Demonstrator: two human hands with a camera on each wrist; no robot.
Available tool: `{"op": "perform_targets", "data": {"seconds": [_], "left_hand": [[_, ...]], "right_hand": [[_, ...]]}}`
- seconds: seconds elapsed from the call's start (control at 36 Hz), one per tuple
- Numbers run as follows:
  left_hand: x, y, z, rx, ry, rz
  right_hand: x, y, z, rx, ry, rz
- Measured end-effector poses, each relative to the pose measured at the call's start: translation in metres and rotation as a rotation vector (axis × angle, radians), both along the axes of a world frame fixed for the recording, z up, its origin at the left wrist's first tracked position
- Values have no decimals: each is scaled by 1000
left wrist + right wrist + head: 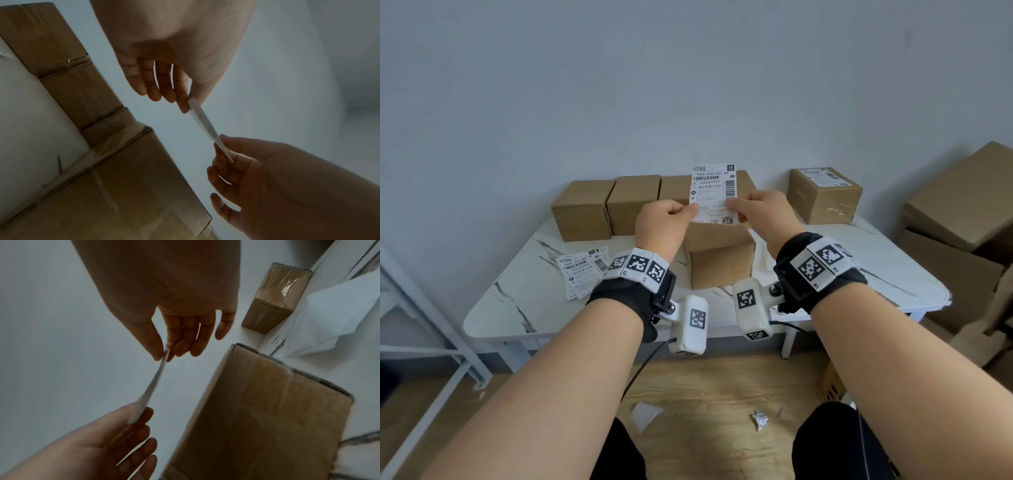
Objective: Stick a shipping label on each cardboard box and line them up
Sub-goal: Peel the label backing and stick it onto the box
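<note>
While both hands pinch flat paper label (714, 192), matte cardboard box (720, 258) below

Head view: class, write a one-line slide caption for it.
Both hands, left hand and right hand, pinch a shipping label above an unlabelled cardboard box.

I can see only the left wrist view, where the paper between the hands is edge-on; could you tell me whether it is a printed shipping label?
Observer: Yes. In the head view the shipping label shows its printed side with barcodes, and the left hand and right hand pinch its side edges.
Operator: Thank you. Does any box carry a label yet?
Observer: One does. The far right box, standing apart from the back row, has a label on its top.
Operator: Are there spare labels?
Observer: Yes, a small pile of labels lies on the table, beside the left wrist.
</note>
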State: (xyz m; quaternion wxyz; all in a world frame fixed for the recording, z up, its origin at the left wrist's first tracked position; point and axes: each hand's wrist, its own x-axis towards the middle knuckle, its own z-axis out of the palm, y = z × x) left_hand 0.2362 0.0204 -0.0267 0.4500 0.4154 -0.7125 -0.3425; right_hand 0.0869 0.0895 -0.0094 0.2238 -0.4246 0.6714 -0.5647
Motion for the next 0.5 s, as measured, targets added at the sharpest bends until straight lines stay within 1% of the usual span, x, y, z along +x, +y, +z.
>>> {"op": "perform_targets", "data": {"seconds": [0.17,0.36,0.5], "left_hand": [[1,1,-6,-12,-60,48],[-6,9,-11,-99,-251,51],[-10,7,-18,-134,-270,74]], "right_hand": [[-3,-6,-11,56,175,-32],[-10,-9,-20,139,331,-60],[-14,-10,-24,147,395,-54]]}}
